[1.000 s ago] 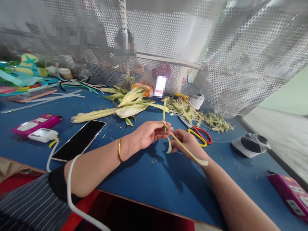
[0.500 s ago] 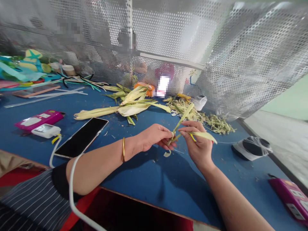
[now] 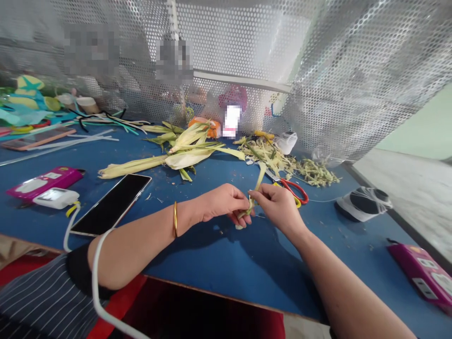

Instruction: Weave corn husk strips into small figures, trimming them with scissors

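Observation:
My left hand [image 3: 222, 201] and my right hand [image 3: 278, 205] meet above the blue table [image 3: 226, 263], both pinched on one thin pale-green leaf strip [image 3: 257, 182]. The strip's upper end sticks up between the two hands. Its lower end curls out under my left fingers. A gold bangle sits on my left wrist.
A heap of leaves [image 3: 176, 153] lies behind the hands, with shredded scraps [image 3: 282, 162] and red-yellow scissors [image 3: 294, 190] to the right. A phone [image 3: 111, 205], a pink device [image 3: 44, 181] and a white charger [image 3: 54, 197] lie left. A tape roll [image 3: 363, 205] and pink power strip [image 3: 422, 275] lie right. Perforated metal screen behind.
My right hand has drawn in against my left. The strip end that stuck out to the right is folded in, and the upper end now stands more upright.

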The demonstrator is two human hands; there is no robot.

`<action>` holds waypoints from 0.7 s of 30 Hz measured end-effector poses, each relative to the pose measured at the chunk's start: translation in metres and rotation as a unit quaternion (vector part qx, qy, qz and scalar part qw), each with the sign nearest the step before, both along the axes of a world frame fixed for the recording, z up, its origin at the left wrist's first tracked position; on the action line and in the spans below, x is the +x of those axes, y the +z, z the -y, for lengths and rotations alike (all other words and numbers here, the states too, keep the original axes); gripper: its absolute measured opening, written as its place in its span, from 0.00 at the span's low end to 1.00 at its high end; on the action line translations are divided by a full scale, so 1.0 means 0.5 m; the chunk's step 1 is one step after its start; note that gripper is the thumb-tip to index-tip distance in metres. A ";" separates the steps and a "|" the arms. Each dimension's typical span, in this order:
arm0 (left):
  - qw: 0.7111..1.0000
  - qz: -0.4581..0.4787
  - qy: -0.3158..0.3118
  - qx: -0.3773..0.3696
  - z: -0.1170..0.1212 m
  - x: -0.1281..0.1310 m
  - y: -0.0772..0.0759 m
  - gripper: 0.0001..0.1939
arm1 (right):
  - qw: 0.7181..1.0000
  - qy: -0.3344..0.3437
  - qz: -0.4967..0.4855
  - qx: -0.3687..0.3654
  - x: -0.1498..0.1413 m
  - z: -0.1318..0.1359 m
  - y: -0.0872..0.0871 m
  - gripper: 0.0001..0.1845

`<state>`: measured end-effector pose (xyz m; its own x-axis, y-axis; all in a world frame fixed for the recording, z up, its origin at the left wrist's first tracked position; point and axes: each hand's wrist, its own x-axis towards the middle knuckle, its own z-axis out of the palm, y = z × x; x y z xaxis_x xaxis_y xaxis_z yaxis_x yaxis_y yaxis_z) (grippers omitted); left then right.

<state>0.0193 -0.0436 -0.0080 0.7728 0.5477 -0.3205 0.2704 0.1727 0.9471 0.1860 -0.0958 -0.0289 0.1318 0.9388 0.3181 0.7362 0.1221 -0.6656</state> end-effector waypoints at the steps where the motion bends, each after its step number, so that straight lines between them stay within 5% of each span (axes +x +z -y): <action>1: 1.000 -0.011 0.007 0.001 0.004 0.003 0.000 0.09 | 1.000 0.006 -0.018 -0.010 0.001 -0.002 -0.001 0.22; 6: 0.992 0.031 0.110 -0.046 -0.004 0.006 -0.004 0.09 | 0.987 0.011 -0.157 -0.035 0.014 -0.006 0.015 0.17; 14: 0.973 0.095 0.164 -0.132 -0.037 0.004 -0.023 0.09 | 0.905 0.198 -0.353 -0.131 0.029 0.008 0.036 0.15; 21: 0.969 0.080 0.194 -0.129 -0.017 0.014 -0.011 0.08 | 0.967 0.099 -0.215 0.092 0.015 0.004 0.011 0.12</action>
